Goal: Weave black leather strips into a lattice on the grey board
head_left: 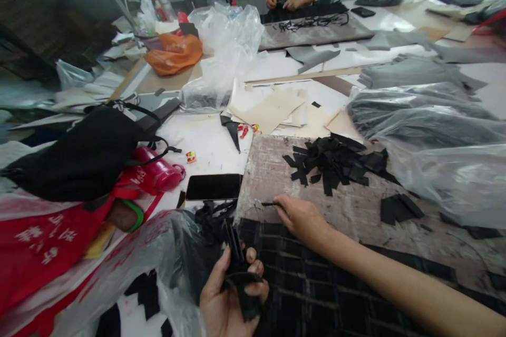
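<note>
My left hand, at the bottom centre, has its fingers wrapped round a few black fabric strips, which stick up past the thumb. Up and to its right, my right hand pinches a thin dark strip just over a worn grey-brown board. What the strip is made of cannot be made out. Rows of black pieces lie along the board's near side, below my right forearm. A loose heap of cut black strips rests farther back on the board, with a smaller stack at the right.
A phone lies left of the board, near a pink bottle and a black bag. Clear plastic bags stand at the lower left and right. Across the table a co-worker's hands handle dark material.
</note>
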{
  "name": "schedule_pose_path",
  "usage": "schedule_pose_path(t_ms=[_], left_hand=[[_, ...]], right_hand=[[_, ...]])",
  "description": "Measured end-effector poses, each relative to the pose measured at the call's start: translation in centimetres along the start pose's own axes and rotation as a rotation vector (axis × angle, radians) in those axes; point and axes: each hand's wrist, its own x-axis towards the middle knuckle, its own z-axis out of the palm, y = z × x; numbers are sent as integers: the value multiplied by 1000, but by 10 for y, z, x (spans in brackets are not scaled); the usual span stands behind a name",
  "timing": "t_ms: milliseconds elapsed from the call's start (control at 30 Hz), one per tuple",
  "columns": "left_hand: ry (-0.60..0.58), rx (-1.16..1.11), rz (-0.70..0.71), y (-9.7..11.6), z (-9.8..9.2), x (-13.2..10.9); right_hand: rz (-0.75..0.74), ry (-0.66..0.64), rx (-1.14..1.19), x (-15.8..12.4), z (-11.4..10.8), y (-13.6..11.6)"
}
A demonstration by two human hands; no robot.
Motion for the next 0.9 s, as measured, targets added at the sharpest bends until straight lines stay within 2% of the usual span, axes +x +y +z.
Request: schedule_pose_path(t_ms=[167, 300, 367, 500, 700, 833, 900], left_hand=[[-61, 77, -37, 8, -23, -7], [-83, 71, -57, 6, -26, -5], [-95, 72, -66, 6, -26, -3], [-108, 88, -106, 10, -26, -1], [-94, 67, -105, 14, -23, 2], [9, 22, -74, 13, -15, 10], [96, 30, -44, 12, -9, 15]], right_hand=[[-292, 45, -166, 21, 17, -16], [-480, -5, -206, 29, 23, -14], [-524, -52, -202, 29, 22, -10], [-533, -118, -171, 28, 16, -6], [-514, -128, -107, 32, 15, -9], [-477, -125, -11, 28, 13, -13], [-385, -95, 118, 24, 6, -20]])
